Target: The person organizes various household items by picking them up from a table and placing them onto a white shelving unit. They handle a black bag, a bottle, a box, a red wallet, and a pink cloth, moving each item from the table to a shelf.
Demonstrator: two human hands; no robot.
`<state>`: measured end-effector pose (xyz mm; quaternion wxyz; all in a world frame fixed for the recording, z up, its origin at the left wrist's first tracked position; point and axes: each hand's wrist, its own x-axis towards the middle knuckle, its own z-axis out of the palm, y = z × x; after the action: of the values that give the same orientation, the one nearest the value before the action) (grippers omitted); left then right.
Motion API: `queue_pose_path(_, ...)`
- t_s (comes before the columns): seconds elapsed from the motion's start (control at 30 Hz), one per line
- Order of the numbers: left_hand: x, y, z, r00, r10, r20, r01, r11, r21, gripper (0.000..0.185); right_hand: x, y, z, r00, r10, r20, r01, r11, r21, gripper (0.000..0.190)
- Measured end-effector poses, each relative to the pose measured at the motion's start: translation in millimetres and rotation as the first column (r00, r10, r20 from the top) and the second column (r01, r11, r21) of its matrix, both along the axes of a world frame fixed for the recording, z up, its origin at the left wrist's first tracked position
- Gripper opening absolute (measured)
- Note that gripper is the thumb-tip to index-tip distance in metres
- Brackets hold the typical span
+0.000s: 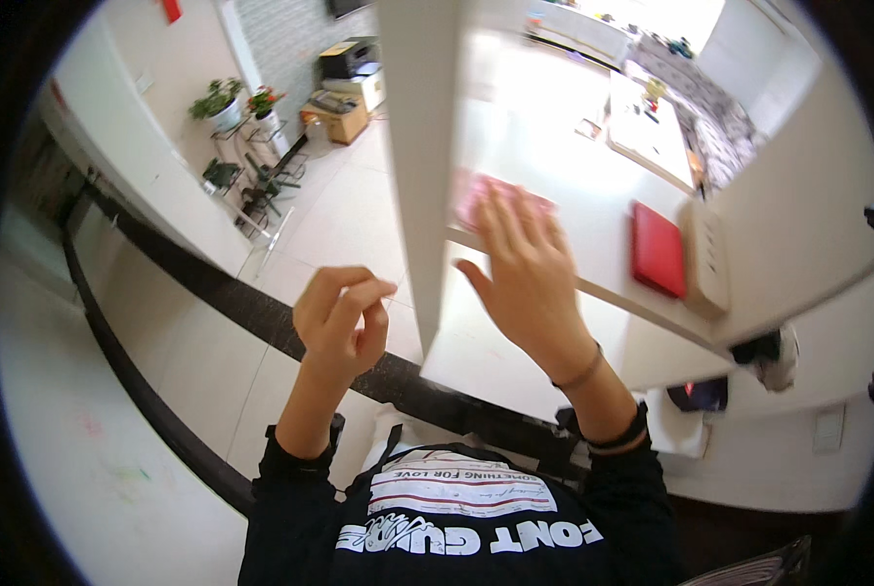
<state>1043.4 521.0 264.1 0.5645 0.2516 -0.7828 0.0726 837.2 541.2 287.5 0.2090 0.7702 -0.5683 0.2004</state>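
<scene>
My right hand (532,275) lies palm down with its fingers stretched out over a pink cloth (473,201), pressing it on the upper white shelf (591,242) beside an upright white panel (426,146). The hand and cloth are slightly blurred. On the panel's other side, my left hand (341,319) hangs in the air, its fingers loosely curled with gaps between them and nothing visible in them. A red booklet or wallet-like case (657,249) stands at the shelf's right part, against a beige power strip (704,260).
Below is another white shelf level (510,348). Dark and pale items (770,355) sit lower right. Past the panel, potted plants (220,106) stand on a metal rack near a cardboard box (341,117). A low table (645,128) and a patterned sofa (722,135) are farther back.
</scene>
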Motion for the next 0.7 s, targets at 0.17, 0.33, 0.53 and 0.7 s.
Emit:
queue_pose_path(0.17,53.8,-31.7,-70.1,0.998,-0.061,-0.020,0.064,0.970,0.236,0.019,65.5,24.3,-50.0,0.589,0.747,0.307,-0.611,0.661,-0.435,0.031)
queue_pose_path(0.33,115.2,-62.6,-120.2,0.973,-0.230,0.000,0.160,0.680,0.715,0.011,191.2,-48.5,-119.2,0.713,0.620,0.327,-0.655,0.756,-0.005,0.034)
queue_pose_path(0.53,208.5,-124.3,-147.8,0.913,-0.201,0.355,-0.141,0.661,0.737,0.020,272.8,-143.8,-117.1,0.677,0.487,0.551,-0.672,0.715,0.193,0.037)
queue_pose_path(0.7,199.5,-202.3,-166.5,0.749,-0.480,0.456,-0.067,0.630,0.774,0.020,253.2,-201.3,-141.5,0.782,0.301,0.546,-0.579,0.677,0.455,0.041)
